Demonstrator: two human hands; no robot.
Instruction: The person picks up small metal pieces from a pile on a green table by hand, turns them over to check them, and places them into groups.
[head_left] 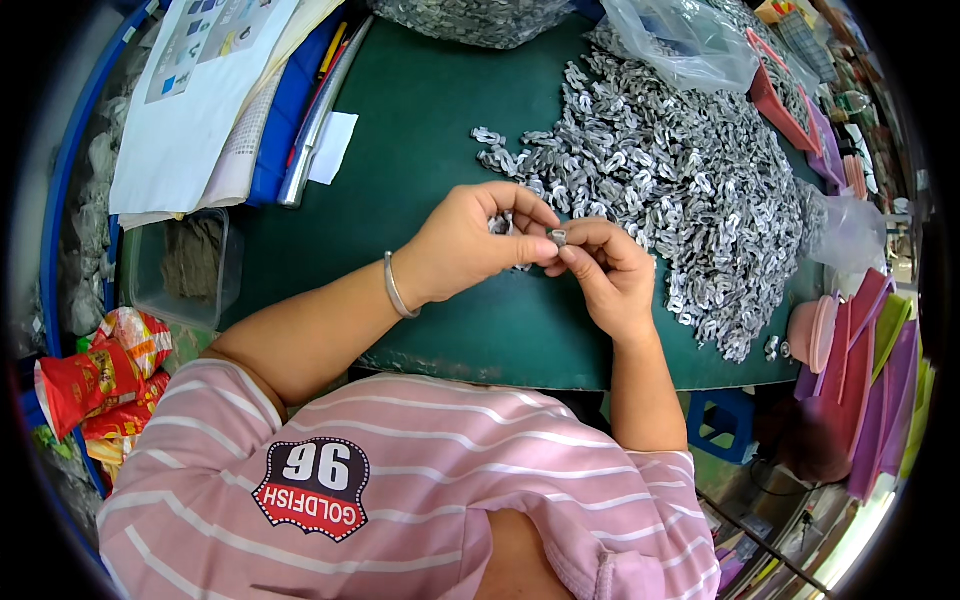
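Note:
My left hand and my right hand meet over the near middle of the green table. Between their fingertips is a small grey metal piece, pinched from both sides; its exact shape is mostly covered by the fingers. Just beyond the hands spreads a big heap of small silvery metal pieces, curved and looped in form. A few of them show behind my left hand's fingers. On my left wrist sits a silver bangle.
Papers lie on a blue tray at the left, beside a metal tube. Near them is a clear plastic box. Plastic bags and a red basket border the heap. Pink bowls stand at the right edge.

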